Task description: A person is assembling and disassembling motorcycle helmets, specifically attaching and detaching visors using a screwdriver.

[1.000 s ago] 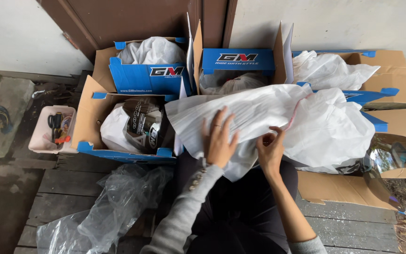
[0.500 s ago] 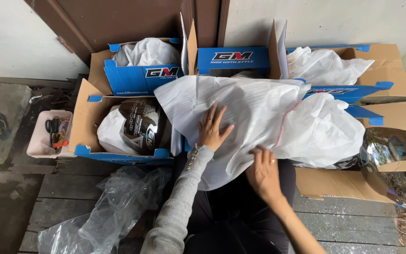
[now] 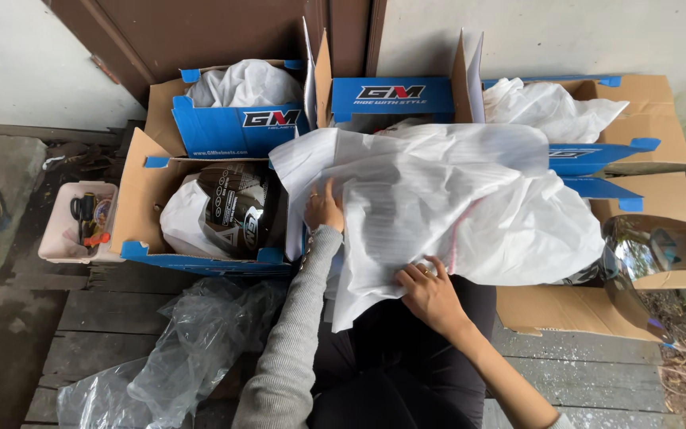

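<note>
A large bundle wrapped in white foam sheet (image 3: 454, 199) lies on my lap, between open cardboard boxes. My left hand (image 3: 323, 208) presses on the sheet's left side, fingers folded over a crease. My right hand (image 3: 430, 294) grips the sheet's lower edge near my knees, fingers curled into the wrap. What the sheet covers is hidden.
An open box (image 3: 140, 202) at left holds a dark helmet (image 3: 236, 208) in white wrap. Blue and brown boxes (image 3: 236, 127) with white wrapping stand behind. A clear visor (image 3: 645, 254) lies at right on a box flap. A clear plastic bag (image 3: 176, 349) and a small tray with scissors (image 3: 77, 226) lie at left.
My left hand slid left to the sheet's edge. My right hand moved down and right along the lower edge, and the sheet spread wider over the bundle.
</note>
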